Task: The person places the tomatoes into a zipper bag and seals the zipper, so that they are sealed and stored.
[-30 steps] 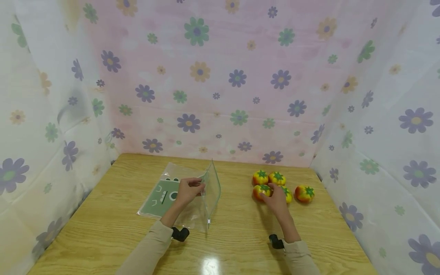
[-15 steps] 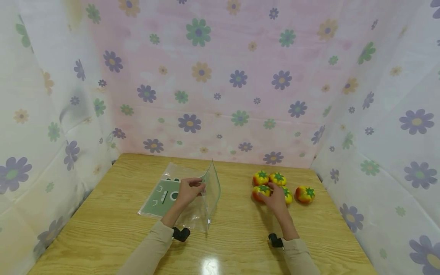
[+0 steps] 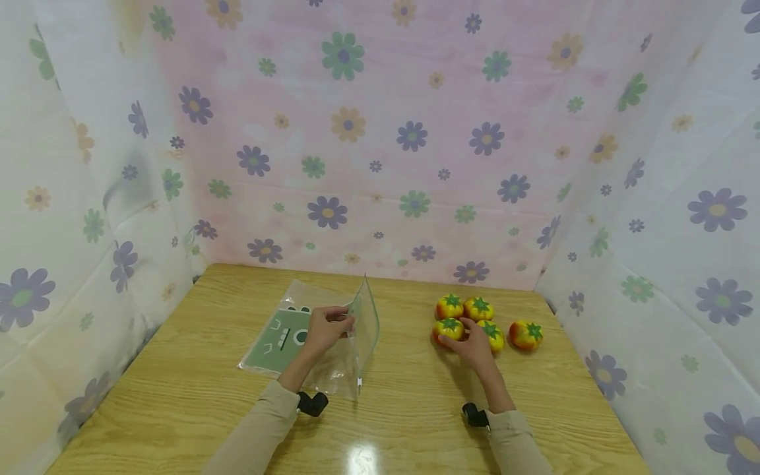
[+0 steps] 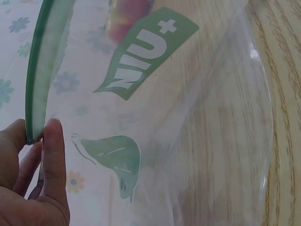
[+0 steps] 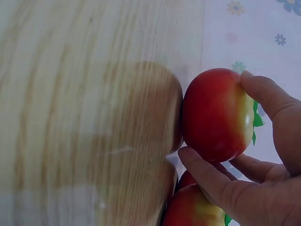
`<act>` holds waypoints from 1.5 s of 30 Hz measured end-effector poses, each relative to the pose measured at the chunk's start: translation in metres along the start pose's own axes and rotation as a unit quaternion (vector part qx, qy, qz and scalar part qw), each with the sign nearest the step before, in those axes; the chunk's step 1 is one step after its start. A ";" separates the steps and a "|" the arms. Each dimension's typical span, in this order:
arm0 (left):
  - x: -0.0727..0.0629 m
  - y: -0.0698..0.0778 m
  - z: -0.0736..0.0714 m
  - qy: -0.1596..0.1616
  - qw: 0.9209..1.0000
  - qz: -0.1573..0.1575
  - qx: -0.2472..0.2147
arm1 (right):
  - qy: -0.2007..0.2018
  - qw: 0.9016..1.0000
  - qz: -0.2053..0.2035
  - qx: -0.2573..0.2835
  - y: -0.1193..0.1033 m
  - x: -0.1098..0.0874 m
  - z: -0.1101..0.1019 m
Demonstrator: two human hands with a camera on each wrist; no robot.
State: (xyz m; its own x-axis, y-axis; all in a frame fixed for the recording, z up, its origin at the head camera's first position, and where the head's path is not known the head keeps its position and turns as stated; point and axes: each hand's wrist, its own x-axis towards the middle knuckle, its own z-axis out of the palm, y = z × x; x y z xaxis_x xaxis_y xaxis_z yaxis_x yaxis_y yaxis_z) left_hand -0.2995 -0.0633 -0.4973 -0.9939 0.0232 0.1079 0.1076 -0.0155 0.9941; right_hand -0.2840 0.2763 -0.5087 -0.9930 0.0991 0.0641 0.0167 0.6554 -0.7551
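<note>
My left hand (image 3: 324, 332) pinches the green-edged opening of a clear plastic zipper bag (image 3: 338, 376), holding that side up off the table. In the left wrist view, thumb and fingers grip the green zip strip (image 4: 35, 80), and the bag's film shows green printing. My right hand (image 3: 477, 344) holds a red-and-yellow toy tomato (image 3: 448, 330) with a green star-shaped top, thumb on one side and fingers on the other. The right wrist view shows this tomato (image 5: 216, 115) close against the table surface. Right beside the hand sits another tomato (image 3: 493, 335).
Two more tomatoes stand behind, one at the left (image 3: 450, 306) and one at the right (image 3: 478, 308). A further tomato (image 3: 526, 335) sits apart on the right. The bag's flat part carries a green cartoon face (image 3: 273, 343). Flowered cloth (image 3: 380, 198) encloses the wooden table (image 3: 404, 422).
My right hand has shifted slightly left with the front-left tomato, widening its gap from the tomato beside it. My left hand and the bag stay nearly still.
</note>
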 end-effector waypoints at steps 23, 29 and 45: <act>0.001 -0.002 0.000 -0.004 1.000 -0.012 -0.004 | 0.001 1.000 0.006 0.030 0.000 0.000 0.003; 0.002 -0.003 0.000 -0.004 1.000 -0.017 -0.003 | 0.010 0.998 -0.008 0.057 -0.005 -0.003 0.003; 0.000 -0.001 0.001 -0.012 1.000 -0.019 -0.003 | -0.006 0.991 -0.065 0.115 -0.025 -0.010 0.014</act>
State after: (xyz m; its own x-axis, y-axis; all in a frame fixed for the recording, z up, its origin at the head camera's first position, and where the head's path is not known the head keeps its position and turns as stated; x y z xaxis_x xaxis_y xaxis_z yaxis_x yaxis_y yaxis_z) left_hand -0.2998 -0.0619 -0.4984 -0.9963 0.0485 0.0704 0.0694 -0.0208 0.9974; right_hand -0.2760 0.2480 -0.4996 -0.9863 0.0146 0.1646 -0.1381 0.4744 -0.8694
